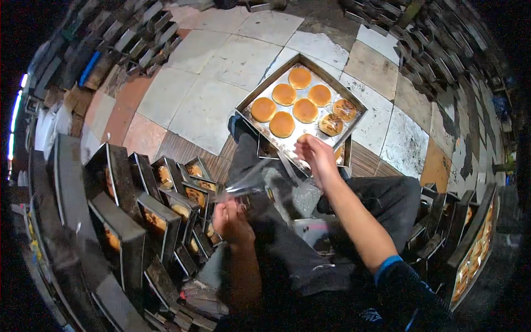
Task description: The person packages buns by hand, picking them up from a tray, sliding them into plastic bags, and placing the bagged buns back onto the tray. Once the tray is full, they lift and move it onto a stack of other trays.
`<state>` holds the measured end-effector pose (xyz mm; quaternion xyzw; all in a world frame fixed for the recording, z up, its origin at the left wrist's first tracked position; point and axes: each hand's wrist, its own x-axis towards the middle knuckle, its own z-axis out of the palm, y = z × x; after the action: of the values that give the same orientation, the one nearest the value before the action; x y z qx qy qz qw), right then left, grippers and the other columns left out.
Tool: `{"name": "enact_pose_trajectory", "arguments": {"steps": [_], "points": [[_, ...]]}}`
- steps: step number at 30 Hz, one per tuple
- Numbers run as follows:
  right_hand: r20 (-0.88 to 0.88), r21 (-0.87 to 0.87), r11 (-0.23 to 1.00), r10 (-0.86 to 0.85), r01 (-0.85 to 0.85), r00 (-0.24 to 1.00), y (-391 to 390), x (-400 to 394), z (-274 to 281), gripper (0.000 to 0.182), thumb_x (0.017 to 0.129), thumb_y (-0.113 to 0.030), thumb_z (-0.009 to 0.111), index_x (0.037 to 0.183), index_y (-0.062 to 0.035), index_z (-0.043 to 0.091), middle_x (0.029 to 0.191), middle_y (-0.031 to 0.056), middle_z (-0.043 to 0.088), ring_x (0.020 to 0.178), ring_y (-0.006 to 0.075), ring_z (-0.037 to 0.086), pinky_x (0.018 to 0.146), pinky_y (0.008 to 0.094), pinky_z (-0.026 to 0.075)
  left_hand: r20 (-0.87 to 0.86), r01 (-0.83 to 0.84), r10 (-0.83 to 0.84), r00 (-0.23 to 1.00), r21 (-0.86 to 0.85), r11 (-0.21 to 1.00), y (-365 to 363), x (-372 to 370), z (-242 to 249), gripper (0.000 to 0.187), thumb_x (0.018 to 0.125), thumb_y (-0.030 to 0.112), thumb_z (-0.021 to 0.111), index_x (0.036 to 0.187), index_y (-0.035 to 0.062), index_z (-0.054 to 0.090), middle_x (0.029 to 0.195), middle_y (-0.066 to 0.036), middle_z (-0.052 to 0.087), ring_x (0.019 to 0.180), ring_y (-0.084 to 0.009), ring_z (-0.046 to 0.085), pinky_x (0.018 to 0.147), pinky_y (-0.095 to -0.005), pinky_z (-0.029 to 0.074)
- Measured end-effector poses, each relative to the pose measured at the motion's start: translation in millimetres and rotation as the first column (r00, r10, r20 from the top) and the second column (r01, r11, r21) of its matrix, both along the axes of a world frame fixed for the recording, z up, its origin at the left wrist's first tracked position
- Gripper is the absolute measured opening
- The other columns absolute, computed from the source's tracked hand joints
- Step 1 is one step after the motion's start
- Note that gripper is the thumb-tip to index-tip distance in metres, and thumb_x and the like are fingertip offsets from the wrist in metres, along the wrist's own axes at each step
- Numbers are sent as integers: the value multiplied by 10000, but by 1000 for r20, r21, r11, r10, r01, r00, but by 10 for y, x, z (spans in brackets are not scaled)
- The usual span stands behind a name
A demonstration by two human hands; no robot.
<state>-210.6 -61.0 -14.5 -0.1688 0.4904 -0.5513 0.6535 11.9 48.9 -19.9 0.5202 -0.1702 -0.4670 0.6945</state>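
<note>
A square metal tray with several round golden buns lies in front of my knees, on top of another tray. Two buns at its right side have dark marks on top. My left hand is closed on a clear plastic bag, which is blurred and stretches toward the tray. Over the tray's near edge is my right hand, its fingers curled; whether anything is between them is too blurred to tell.
Stacked metal trays with baked goods stand close on my left. More stacks are on the right, one showing rows of buns. Further trays rise at the back left and back right. The floor is tiled.
</note>
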Motion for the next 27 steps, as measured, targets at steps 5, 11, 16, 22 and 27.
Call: {"name": "enact_pose_trajectory", "arguments": {"steps": [5, 11, 16, 22, 27], "points": [[-259, 463, 869, -55, 174, 964, -1122, 127, -2095, 324, 934, -149, 498, 1203, 31, 503, 1135, 194, 581, 918, 312, 621, 826, 449, 522, 12, -7, 6, 1000, 58, 998, 123, -2, -283, 256, 887, 218, 673, 1023, 3, 643, 926, -110, 662, 808, -214, 656, 694, -323, 544], [-192, 542, 606, -585, 582, 788, -1750, 416, -2269, 411, 927, -171, 475, 1241, 92, 457, 1201, 211, 564, 969, 319, 644, 782, 441, 545, 535, 175, -187, 824, 74, 982, -87, -14, 54, 381, 916, 367, 635, 933, -13, 669, 868, -125, 666, 761, -209, 649, 671, -322, 524], [-549, 477, 583, -387, 658, 741, -1453, 715, -1961, 419, 978, -245, 419, 1160, 118, 524, 1099, 204, 622, 966, 298, 637, 803, 409, 527, 447, 216, -212, 869, 44, 975, -165, -22, 96, 384, 932, 357, 608, 946, -23, 659, 846, -137, 661, 691, -196, 633, 624, -326, 518], [-324, -25, 803, -570, 596, 755, -757, 65, -1482, 278, 1007, -232, 433, 1115, -9, 560, 1069, 128, 617, 962, 243, 589, 834, 393, 485, 35, 149, -147, 988, -52, 987, -10, -54, -212, 314, 956, 279, 572, 967, -28, 639, 935, -162, 649, 646, -200, 622, 526, -314, 528], [396, -163, 975, 207, -153, 895, 231, -925, 232, 438, 930, -215, 551, 1272, 55, 504, 1255, 162, 588, 1148, 264, 591, 956, 394, 498, 166, 66, -120, 979, 296, 953, -289, -103, 345, 232, 939, 162, 619, 1026, -52, 638, 779, -62, 623, 509, -87, 504, 430, -230, 430]]}}
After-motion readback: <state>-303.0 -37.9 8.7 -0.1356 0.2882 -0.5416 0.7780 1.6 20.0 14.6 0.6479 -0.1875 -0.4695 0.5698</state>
